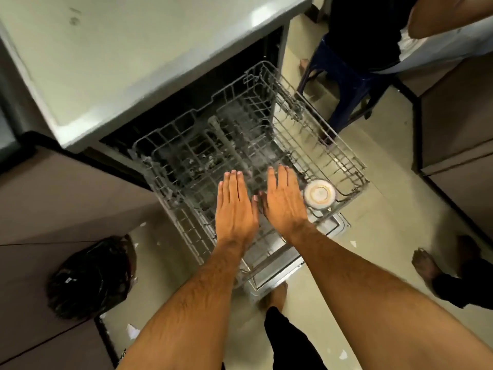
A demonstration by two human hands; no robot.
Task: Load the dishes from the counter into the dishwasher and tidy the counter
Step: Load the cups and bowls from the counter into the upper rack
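In the head view, the left hand and right hand hover side by side, palms down with fingers straight, holding nothing, above the pulled-out wire dishwasher rack. Just right of the right hand a small round cup sits in the rack; the grey counter lies beyond both hands.

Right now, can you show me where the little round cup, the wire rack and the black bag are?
cup [319, 194]: head view, middle of its round upturned base.
rack [344, 153]: head view, right side wall wires.
black bag [90, 279]: head view, middle of the crumpled plastic, on the floor at left.
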